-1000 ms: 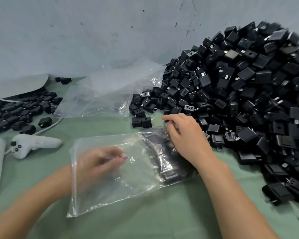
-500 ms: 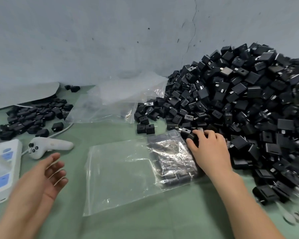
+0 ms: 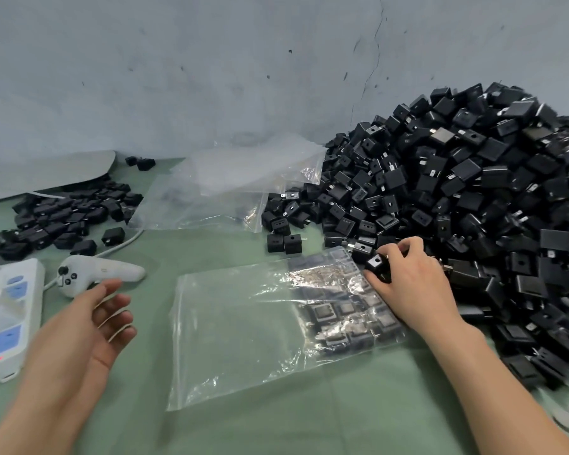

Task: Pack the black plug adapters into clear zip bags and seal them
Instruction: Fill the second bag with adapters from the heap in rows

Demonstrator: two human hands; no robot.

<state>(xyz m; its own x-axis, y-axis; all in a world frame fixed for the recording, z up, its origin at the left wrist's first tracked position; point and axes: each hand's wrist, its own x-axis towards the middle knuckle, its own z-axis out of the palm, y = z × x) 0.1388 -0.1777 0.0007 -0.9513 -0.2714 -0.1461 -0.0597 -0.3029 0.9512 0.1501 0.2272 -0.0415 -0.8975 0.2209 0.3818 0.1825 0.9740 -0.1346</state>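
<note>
Left hand (image 3: 92,326): raised near the tabletop's left edge, palm facing inward, fingers loosely spread. Right hand (image 3: 411,280): forearm extended, fingers curled, pinching a small black cube-shaped plastic plug adapter (image 3: 377,265).

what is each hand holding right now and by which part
The right hand pinches one black plug adapter across its side faces, at the edge of the pile. The left hand holds nothing.

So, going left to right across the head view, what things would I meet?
White plastic power strip with blue sockets, left hand, clear plastic zip bag partly filled, large heap of black plug adapters.
</note>
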